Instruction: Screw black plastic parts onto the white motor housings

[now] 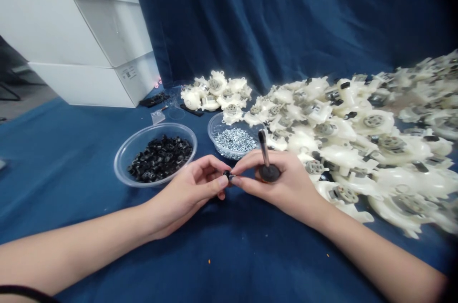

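Between the thumb and fingers of my left hand (200, 181) is a small black plastic part (226, 175). My right hand (277, 176) pinches a small silver screw (232, 177) against that part; how deep the screw sits in it is too small to tell. The same hand also keeps a screwdriver (269, 172) in its grasp, dark handle in the palm and shaft pointing up. Left of my hands stands a clear bowl (119, 169) of black plastic parts (161, 157). Just beyond my fingertips, a second clear bowl (212, 129) holds many silver screws (236, 141).
Cream plastic housings (343, 145) with motors are heaped along the right, with a smaller pile (216, 90) at the back. Stacked white boxes (86, 83) stand at the back left, near a small plastic bag (158, 116). Blue cloth (143, 255) covers the table.
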Tool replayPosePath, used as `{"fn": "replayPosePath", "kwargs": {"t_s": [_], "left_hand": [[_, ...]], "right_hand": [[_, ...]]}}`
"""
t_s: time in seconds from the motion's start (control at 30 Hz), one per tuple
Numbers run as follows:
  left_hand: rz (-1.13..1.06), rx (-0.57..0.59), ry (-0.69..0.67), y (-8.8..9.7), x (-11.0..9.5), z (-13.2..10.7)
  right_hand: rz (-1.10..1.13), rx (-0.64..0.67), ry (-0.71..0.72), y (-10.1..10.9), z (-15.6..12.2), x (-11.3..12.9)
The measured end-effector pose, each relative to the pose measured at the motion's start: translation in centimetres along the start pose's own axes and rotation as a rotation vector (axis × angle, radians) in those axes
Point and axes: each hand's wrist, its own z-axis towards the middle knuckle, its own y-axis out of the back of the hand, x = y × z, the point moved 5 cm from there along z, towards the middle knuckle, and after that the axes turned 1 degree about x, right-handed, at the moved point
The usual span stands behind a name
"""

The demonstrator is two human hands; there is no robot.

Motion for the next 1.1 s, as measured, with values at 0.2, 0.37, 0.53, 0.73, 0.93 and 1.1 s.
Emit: {"fn": "replayPosePath", "kwargs": {"t_s": [0.2, 0.37, 0.53, 0.73, 0.93, 1.1], "left_hand": [[0.017, -0.007, -0.005, -0.1, 0.0, 0.2], [-0.001, -0.022, -0.011, -0.1, 0.0, 0.1], [0.014, -0.023, -0.014, 0.2, 0.3, 0.2], [0.001, -0.036, -0.034, 0.2, 0.2, 0.2], [0.006, -0.032, -0.044, 0.1, 0.0, 0.1], [0.011, -0.028, -0.060, 0.2, 0.2, 0.1]], "right_hand": [[0.006, -0.010, 0.056, -0.1, 0.0, 0.0], [0.001, -0.022, 0.059, -0.1, 0.0, 0.0], [0.015, -0.019, 0.075, -0.1, 0.1, 0.1], [0.037, -0.008, -0.041, -0.2, 0.0, -0.4], [0.078, -0.023, -0.151, -0.3, -0.1, -1.3], [0.027, -0.005, -0.149, -0.3, 0.1, -1.2]]}}
